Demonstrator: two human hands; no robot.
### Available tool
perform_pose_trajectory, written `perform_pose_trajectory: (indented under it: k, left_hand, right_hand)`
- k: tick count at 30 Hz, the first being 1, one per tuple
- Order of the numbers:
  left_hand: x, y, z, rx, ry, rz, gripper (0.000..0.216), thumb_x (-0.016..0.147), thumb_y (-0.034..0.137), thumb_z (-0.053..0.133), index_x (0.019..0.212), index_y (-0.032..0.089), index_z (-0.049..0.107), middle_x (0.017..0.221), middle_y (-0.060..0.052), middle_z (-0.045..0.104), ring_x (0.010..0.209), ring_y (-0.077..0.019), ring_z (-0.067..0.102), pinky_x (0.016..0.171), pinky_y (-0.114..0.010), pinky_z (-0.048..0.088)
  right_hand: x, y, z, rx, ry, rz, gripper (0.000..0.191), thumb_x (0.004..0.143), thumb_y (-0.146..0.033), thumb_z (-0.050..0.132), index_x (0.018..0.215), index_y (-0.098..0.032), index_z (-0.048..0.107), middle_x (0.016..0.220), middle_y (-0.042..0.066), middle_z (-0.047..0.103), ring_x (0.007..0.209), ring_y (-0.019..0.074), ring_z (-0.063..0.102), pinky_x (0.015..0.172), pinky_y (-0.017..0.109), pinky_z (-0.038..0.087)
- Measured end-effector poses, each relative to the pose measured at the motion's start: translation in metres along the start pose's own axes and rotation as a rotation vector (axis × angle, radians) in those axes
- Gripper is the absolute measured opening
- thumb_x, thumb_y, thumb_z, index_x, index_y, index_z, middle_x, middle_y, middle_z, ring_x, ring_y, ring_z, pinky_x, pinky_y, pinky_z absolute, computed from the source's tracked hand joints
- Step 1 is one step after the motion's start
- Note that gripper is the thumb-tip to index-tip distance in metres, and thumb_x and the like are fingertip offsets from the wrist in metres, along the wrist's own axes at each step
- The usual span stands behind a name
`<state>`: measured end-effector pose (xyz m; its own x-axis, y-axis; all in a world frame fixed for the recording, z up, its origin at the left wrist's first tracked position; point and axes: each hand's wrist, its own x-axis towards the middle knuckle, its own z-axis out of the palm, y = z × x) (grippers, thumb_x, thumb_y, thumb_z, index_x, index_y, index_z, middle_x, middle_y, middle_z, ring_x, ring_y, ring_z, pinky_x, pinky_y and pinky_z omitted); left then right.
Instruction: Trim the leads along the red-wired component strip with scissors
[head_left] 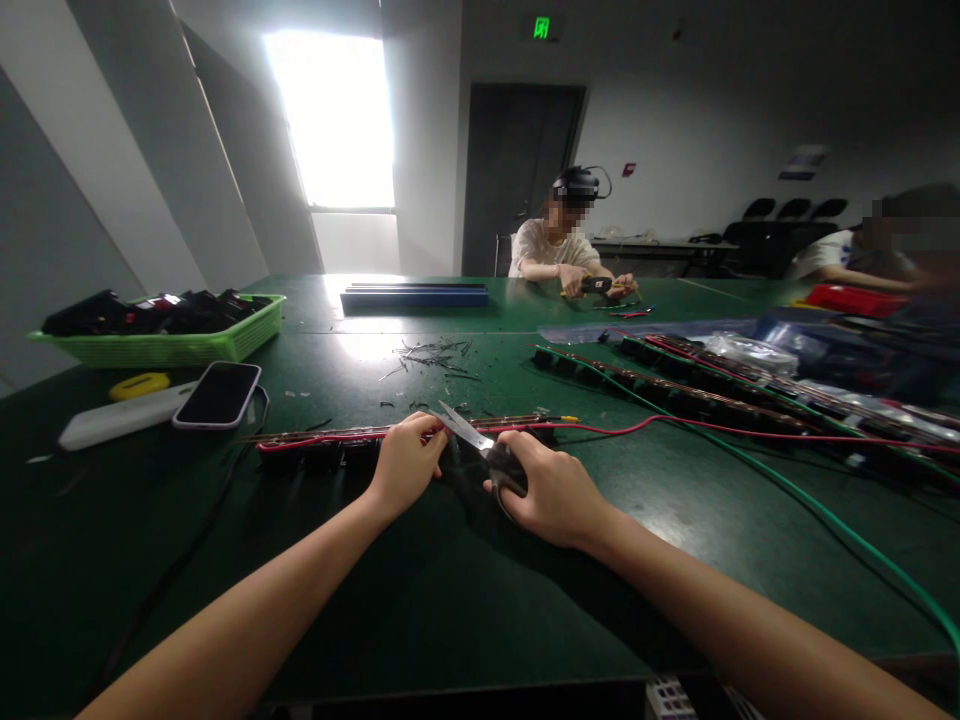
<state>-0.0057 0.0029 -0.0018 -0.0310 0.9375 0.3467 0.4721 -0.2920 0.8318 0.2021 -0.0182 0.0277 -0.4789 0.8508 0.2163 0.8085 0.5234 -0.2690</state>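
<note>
My left hand is closed, pinching a red wire at a long strip of black components that lies across the green table. My right hand grips black-handled scissors, whose silver blades point up and left toward my left fingertips. The red wire runs away to the right, beside a green wire.
A phone, a white bar and a yellow tape measure lie at left, near a green basket of black parts. Wire offcuts are scattered mid-table. More component strips lie at right. Two other people sit across the table.
</note>
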Motion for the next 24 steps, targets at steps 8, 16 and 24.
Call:
perform_pose_trajectory:
  k: [8,16,24]
  left_hand:
    - [0.0005,-0.0019,0.0001,0.010,-0.009,0.009,0.022,0.084,0.026,0.049,0.078,0.017,0.068,0.086,-0.001,0.066,0.038,-0.0054,0.056,0.042,-0.019,0.043]
    - [-0.0001,-0.0030,0.0005,-0.001,0.000,0.006,0.022,0.085,0.027,0.050,0.080,0.017,0.070,0.087,-0.001,0.066,0.038,-0.0049,0.055,0.042,-0.019,0.042]
    - [-0.0001,-0.0043,0.0009,-0.001,0.010,0.009,0.022,0.085,0.028,0.051,0.080,0.017,0.070,0.086,-0.001,0.066,0.038,-0.0053,0.055,0.043,-0.019,0.042]
  right_hand:
    - [0.0004,-0.0007,-0.0004,-0.055,-0.019,-0.002,0.044,0.082,-0.040,0.056,0.121,-0.021,0.047,0.118,0.009,0.060,0.088,0.0234,0.064,0.068,0.027,0.038]
    - [0.0012,0.0019,0.0010,-0.038,-0.029,0.001,0.043,0.081,-0.033,0.056,0.121,-0.022,0.048,0.117,0.008,0.061,0.089,0.0236,0.064,0.070,0.028,0.039]
    - [0.0012,0.0030,0.0023,-0.034,-0.027,-0.001,0.042,0.081,-0.032,0.055,0.121,-0.022,0.048,0.119,0.008,0.061,0.090,0.0236,0.064,0.071,0.028,0.040]
